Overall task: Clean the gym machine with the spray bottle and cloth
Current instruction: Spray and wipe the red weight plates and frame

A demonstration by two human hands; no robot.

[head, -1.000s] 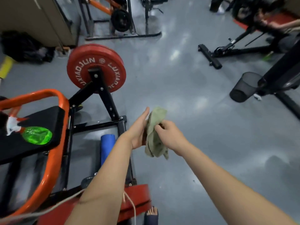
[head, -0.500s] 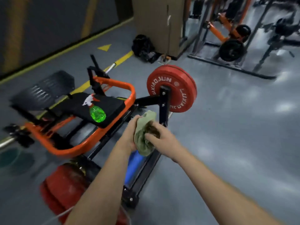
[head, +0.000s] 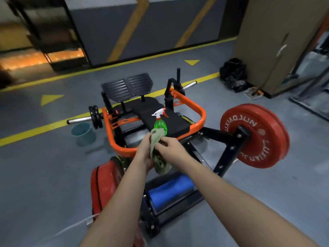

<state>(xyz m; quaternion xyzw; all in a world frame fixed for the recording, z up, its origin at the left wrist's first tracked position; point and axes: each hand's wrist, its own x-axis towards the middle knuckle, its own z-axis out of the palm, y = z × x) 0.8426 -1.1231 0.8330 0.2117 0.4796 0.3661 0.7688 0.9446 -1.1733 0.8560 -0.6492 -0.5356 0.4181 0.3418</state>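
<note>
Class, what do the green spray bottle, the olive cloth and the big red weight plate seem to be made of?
Translucent green spray bottle: clear glossy plastic, light glows through it. Crumpled olive-green cloth: soft fabric, perhaps towelling; it folds limply. Round red weight plate: probably matt rubber coating with white lettering; core unseen.

Bare grey floor [head: 44,166] lies open at the left of the frame, apart from a teal bucket [head: 83,133]. Just beyond my left grip [head: 145,150] and right grip [head: 169,148], both holding the cloth [head: 160,165], the orange bar [head: 124,152] rings the seat pad [head: 178,125], where the spray bottle [head: 160,124] stands. A red plate [head: 258,122] blocks the right, another plate [head: 105,184] the lower left, and a blue roller [head: 170,191] lies below.
</note>
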